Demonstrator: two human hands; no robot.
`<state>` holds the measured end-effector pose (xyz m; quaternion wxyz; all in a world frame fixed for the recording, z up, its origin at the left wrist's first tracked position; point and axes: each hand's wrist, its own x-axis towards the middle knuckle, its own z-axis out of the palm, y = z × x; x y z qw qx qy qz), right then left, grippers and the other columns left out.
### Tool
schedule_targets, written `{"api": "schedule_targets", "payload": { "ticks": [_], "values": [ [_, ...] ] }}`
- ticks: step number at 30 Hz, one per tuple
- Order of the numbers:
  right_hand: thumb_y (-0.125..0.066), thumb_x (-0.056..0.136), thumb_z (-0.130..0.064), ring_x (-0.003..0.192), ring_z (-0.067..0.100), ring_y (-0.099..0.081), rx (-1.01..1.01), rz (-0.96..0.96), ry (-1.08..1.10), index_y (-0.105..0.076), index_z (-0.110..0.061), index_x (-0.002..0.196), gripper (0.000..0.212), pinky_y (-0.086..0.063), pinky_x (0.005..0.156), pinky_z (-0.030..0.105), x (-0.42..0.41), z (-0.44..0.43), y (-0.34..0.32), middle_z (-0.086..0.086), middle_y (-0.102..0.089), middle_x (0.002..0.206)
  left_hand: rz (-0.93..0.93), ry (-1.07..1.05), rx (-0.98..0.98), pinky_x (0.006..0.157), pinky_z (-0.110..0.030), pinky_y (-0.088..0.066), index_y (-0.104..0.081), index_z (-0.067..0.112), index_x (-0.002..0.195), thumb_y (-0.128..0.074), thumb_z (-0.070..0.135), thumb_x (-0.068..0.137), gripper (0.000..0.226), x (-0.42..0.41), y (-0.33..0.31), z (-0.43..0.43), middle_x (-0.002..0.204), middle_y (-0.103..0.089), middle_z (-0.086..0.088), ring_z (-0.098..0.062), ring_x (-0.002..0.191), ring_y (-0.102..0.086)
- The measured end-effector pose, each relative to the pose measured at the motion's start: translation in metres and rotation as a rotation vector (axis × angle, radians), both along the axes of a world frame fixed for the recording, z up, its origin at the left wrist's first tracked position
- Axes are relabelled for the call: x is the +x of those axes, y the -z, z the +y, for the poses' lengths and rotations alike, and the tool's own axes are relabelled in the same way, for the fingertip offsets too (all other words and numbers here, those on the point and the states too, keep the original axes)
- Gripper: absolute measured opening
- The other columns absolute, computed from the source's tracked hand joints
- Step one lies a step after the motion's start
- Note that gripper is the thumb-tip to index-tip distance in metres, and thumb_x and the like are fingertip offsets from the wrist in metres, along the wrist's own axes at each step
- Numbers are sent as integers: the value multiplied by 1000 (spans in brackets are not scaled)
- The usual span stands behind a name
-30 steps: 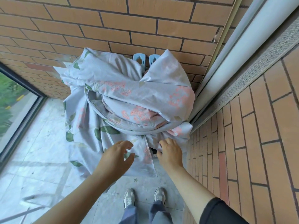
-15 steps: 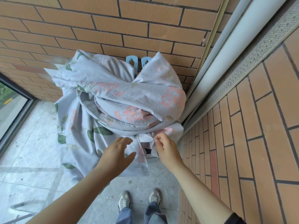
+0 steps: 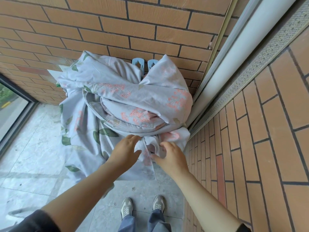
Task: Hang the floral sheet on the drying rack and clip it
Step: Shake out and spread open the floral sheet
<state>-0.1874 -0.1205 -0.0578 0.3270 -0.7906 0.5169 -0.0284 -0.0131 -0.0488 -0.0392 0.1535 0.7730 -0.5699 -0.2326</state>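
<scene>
Pale floral sheet (image 3: 127,97) under both outstretched hands (image 3: 125,149) (image 3: 170,155)

Pale marbled floor (image 3: 30,164), right below us.
We've got the lower folds of the floral sheet (image 3: 83,144) spilling across the tiles here, and a pair of grey sneakers (image 3: 126,208) planted just short of that trailing edge.

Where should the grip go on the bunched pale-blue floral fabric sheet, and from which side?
Grip the loose lower edge of the pale-blue floral sheet, either side of its white hem strip, coming from the near side. That edge hangs free in front; higher up it is a thick rolled bundle with the brick wall behind. The left hand and right hand are at that edge.
</scene>
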Motion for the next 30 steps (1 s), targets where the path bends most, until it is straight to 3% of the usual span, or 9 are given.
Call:
{"api": "schedule_targets", "payload": {
  "ticks": [3, 6, 8, 10, 14, 22, 25, 27, 30],
  "values": [
    [-60, 85, -40, 86, 23, -56, -132, 65, 10, -56, -13, 82, 28, -43, 62, 34, 11, 2, 14, 2, -59, 90, 2, -9, 15, 88, -30, -46, -51, 15, 132, -62, 23, 90, 44, 3, 3, 4, 131, -55, -3, -21, 113, -57],
    [-50, 92, -15, 61, 24, -45, -73, -93, 63, -41, -11, 69, 26, -24, 54, 33, 13, -8, 9, 1, -45, 61, 3, 3, 12, 86, -29, -46, -50, 15, 132, -65, 28, 88, 48, 4, 7, 4, 131, -55, -4, -21, 112, -58],
    [-45, 94, -10, 56, 22, -35, -45, -191, 57, -39, -11, 70, 24, -24, 53, 38, 11, -13, -5, 0, -38, 56, 2, 13, -17, 85, -27, -44, -49, 15, 133, -67, 31, 86, 53, 3, 8, 0, 130, -54, -4, -22, 111, -57],
    [-44, 96, -9, 60, 22, -37, -45, -244, -30, -41, -15, 76, 21, -31, 55, 37, 7, -15, -22, 0, -42, 60, 8, 17, -61, 88, -30, -45, -50, 17, 133, -70, 34, 83, 56, 0, 10, -7, 128, -54, -4, -25, 110, -56],
    [-45, 95, -10, 59, 4, -40, -63, -412, -108, -40, -23, 75, 24, -31, 55, 15, -2, -25, -63, -12, -39, 61, -18, -55, -181, 88, -36, -48, -62, 18, 123, -77, 33, 76, 51, -4, 6, -19, 114, -50, -4, -27, 102, -51],
    [-46, 99, -8, 58, 3, -33, -7, -529, -268, -38, -12, 66, 34, -26, 54, 17, -16, -38, -141, -12, -33, 61, -186, -222, -322, 83, -37, -41, -68, 15, 100, -76, 46, 70, 43, -14, -10, -38, 100, -50, -12, -32, 90, -48],
    [-46, 100, -9, 59, 2, -37, -10, -561, -284, -49, -6, 70, 30, -28, 56, 15, -24, -44, -159, -6, -39, 62, -125, -260, -441, 78, -30, -35, -73, 13, 90, -62, 27, 80, 20, -18, -22, -45, 95, -55, -9, -31, 86, -49],
    [-45, 100, -13, 60, 1, -39, -23, -581, -269, -56, -4, 77, 27, -31, 57, 18, -32, -49, -167, 3, -44, 62, -70, -240, -489, 77, -30, -37, -71, 9, 86, -55, 19, 86, 19, -19, -33, -44, 92, -59, -5, -30, 83, -51],
    [-44, 96, -20, 64, 17, -45, -110, -619, -204, -58, 0, 84, 27, -37, 61, 30, -41, -57, -179, 15, -53, 71, 40, -281, -529, 65, -27, -35, -57, 13, 74, -49, 8, 94, 21, -23, -57, -36, 76, -53, 4, -18, 73, -44]
  ]
}}
